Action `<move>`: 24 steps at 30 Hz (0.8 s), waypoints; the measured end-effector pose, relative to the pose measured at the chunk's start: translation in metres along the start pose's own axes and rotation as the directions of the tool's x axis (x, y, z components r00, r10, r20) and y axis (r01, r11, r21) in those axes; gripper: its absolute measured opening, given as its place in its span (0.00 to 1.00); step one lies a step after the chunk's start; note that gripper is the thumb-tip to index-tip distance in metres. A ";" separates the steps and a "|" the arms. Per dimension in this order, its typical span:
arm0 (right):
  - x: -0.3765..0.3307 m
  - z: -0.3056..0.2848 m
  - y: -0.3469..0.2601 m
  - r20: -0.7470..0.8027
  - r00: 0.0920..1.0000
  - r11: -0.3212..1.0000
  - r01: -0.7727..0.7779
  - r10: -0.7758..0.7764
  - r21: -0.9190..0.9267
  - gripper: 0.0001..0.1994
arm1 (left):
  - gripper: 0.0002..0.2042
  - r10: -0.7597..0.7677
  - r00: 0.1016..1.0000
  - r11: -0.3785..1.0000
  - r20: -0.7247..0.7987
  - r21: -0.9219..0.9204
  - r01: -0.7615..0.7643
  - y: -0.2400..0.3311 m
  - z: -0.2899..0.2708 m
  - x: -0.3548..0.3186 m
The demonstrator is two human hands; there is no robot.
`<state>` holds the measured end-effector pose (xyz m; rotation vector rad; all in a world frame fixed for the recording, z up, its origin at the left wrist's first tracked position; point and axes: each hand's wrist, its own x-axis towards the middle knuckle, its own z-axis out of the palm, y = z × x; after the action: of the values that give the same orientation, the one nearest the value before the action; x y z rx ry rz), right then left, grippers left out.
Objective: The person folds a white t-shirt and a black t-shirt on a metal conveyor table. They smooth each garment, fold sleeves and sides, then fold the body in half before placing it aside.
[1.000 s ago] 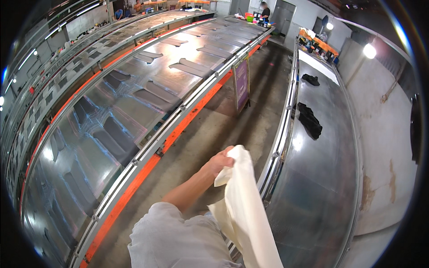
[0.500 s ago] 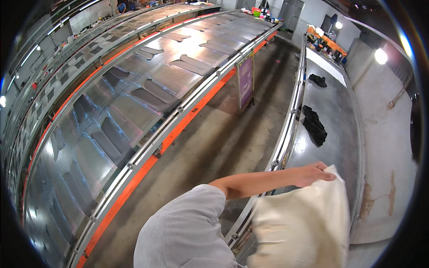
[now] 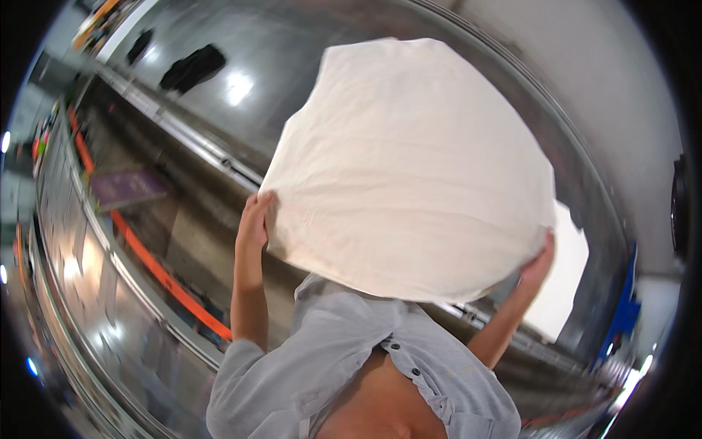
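Cloth [image 3: 409, 168] Held Wide in a Two-Handed Grip

A long grey table [image 3: 270, 44] runs from beyond the left hand [image 3: 254, 219] across to the far side of the right hand [image 3: 537, 260], lamplight glaring off its top. Well to the left of the left hand stands a second long table [image 3: 139, 336], its near side lined by an orange rail [image 3: 168, 282]. Floor [image 3: 197, 227] shows between that rail and the left hand. Beyond the right hand, past the grey table's outer edge, rises a pale wall [image 3: 578, 88].

The cream cloth fans out ahead of and between the hands, lightly creased; whether it touches the grey table cannot be told. Each hand grasps it: the left pinches the near-left corner, thumb on top, while the right closes on the near-right edge, its fingers partly blurred.

Behind the hands, the person wears a grey shirt [image 3: 344, 314] with dark buttons. Just beside the right hand, on its outer side, a smaller white piece [image 3: 567, 293] lies on the grey table. A purple sign [image 3: 130, 187] stands left of the left hand. Farther off, ahead and left of that hand, rest a black bundle [image 3: 194, 68] and a smaller black bundle [image 3: 140, 46].
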<state>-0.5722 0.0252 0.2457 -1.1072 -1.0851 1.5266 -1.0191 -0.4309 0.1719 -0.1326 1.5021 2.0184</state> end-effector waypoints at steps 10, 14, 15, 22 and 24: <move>-0.080 -0.044 0.197 -0.083 0.915 0.914 -0.401 0.396 -0.056 0.11 | 0.09 -0.227 0.974 0.957 0.025 0.193 0.218 -0.117 -0.041 0.048; -0.093 -0.053 0.230 -0.163 0.897 0.815 -0.441 0.410 -0.376 0.07 | 0.07 -0.192 0.981 0.931 0.029 0.320 0.173 -0.121 -0.045 0.050; -0.091 -0.050 0.235 -0.167 0.924 0.841 -0.383 0.345 -0.382 0.07 | 0.08 -0.164 0.986 0.917 0.021 0.372 0.144 -0.121 -0.046 0.051; -0.088 -0.026 0.181 -0.293 0.956 0.882 -0.154 0.018 -0.446 0.08 | 0.08 -0.036 0.998 0.949 0.055 0.315 0.017 -0.084 -0.044 0.048; -0.095 -0.033 0.158 -0.260 0.963 0.872 -0.067 -0.071 -0.485 0.08 | 0.07 -0.034 0.999 0.922 0.023 0.385 0.022 -0.071 -0.054 0.041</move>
<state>-0.5531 -0.0911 0.1002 -1.6083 -1.3150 1.0709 -1.0298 -0.4507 0.0766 0.0371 1.8341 1.6554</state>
